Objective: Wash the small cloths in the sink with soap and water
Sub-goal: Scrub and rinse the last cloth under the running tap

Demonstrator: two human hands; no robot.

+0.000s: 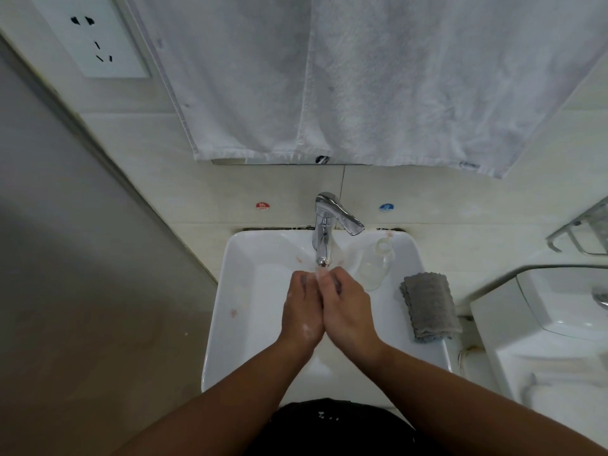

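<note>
The sink (230, 324) fills the centre of the frame, with the faucet (324, 225) at its upper rim, against the wall. The left hand (301, 307) and right hand (348, 307) touch side by side over the basin, just below the spout. A bottle (375, 264) sits right of the faucet. Below it in the frame, a cloth (427, 307) lies on the sink's right rim. A towel (362, 77) hangs across the top, and a wall socket (98, 37) is at upper left.
</note>
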